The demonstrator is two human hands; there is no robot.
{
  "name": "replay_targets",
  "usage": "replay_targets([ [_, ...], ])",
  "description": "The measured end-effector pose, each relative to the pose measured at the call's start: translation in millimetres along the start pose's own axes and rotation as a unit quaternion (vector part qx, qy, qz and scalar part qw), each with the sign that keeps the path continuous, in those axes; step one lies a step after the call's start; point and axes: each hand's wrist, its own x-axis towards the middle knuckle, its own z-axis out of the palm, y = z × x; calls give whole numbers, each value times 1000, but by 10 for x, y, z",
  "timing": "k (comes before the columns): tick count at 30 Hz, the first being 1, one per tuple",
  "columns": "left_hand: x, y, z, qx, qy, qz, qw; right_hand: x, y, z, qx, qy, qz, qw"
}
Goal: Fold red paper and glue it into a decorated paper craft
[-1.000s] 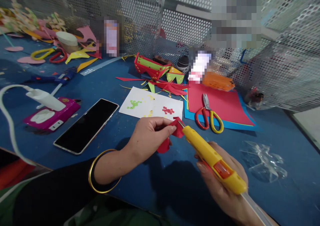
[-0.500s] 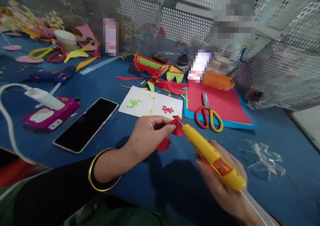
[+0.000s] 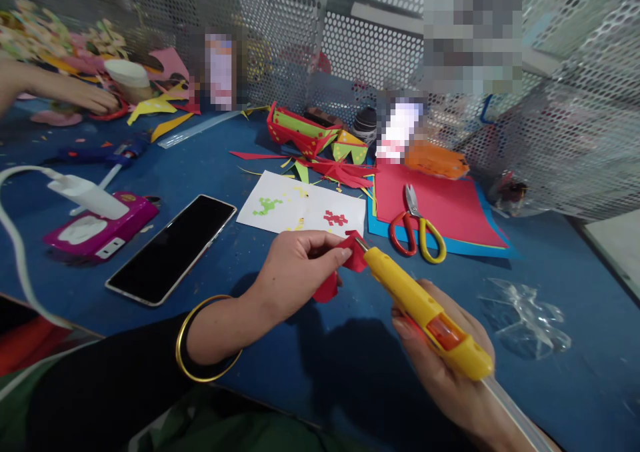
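Note:
Between the thumb and fingers of my left hand (image 3: 295,265) is a folded piece of red paper (image 3: 356,259), part of it hidden behind the fingers. My right hand (image 3: 450,365) is wrapped round a yellow glue gun (image 3: 420,305) with a clear glue stick (image 3: 515,412) coming out of its back end. The gun's metal tip meets the edge of the red paper, or lies very close to it. Just beyond my left hand is a white sheet (image 3: 280,224) bearing small green, yellow and red paper bits.
Red-and-yellow-handled scissors (image 3: 413,222) lie on stacked coloured paper (image 3: 460,205). To the left are a black phone (image 3: 175,249) and a purple power strip (image 3: 105,225). Red and green paper shapes (image 3: 300,131) stand behind. Crumpled clear plastic (image 3: 530,319) lies right. Another person's hand (image 3: 75,95) reaches in far left.
Another person's hand has come in from the left, over the scissors there. My two hands, the glue gun and the red paper have stayed almost still.

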Motion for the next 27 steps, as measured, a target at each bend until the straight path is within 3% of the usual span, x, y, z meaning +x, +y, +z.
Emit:
replay_targets([
  [27,-2,-32,-10,-4,-2,21,1000,8,18,-6,-17,-13,0,1000],
])
